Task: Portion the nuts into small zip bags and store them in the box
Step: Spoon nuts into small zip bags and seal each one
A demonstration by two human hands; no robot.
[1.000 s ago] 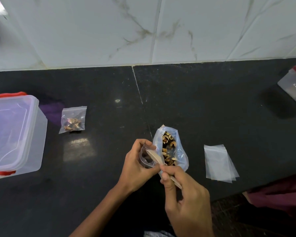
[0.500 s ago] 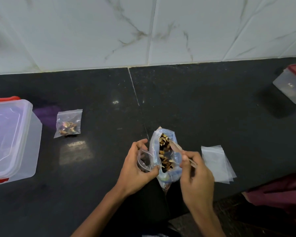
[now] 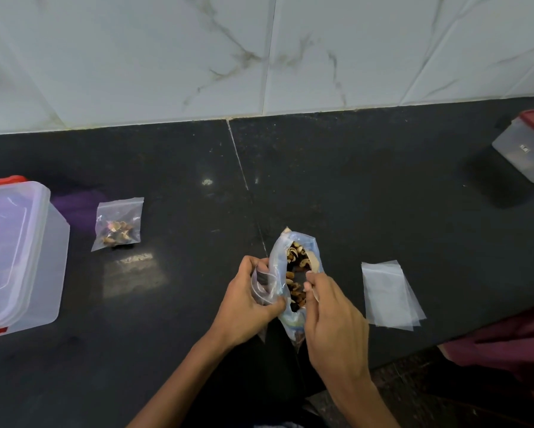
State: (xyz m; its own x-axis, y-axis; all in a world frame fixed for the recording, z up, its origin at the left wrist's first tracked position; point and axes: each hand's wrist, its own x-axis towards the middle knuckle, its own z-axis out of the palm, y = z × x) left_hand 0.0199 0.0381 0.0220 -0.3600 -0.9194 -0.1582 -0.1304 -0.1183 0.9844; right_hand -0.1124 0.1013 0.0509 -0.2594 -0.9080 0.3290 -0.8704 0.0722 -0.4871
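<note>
Your left hand [image 3: 244, 307] curls round a small empty zip bag [image 3: 264, 285], pinching its mouth beside the nut bag [image 3: 293, 273]. Your right hand [image 3: 333, 319] pinches a wooden spoon [image 3: 312, 261] whose bowl dips into the nuts [image 3: 295, 279]. Spare bags [image 3: 389, 295] lie just right on the counter [image 3: 383, 196]. Farther left sits a filled bag [image 3: 119, 223], then the clear box [image 3: 19, 257]. Another box [image 3: 531, 149] stands far right.

Box [image 3: 19, 257] — cut off at left edge.
</note>
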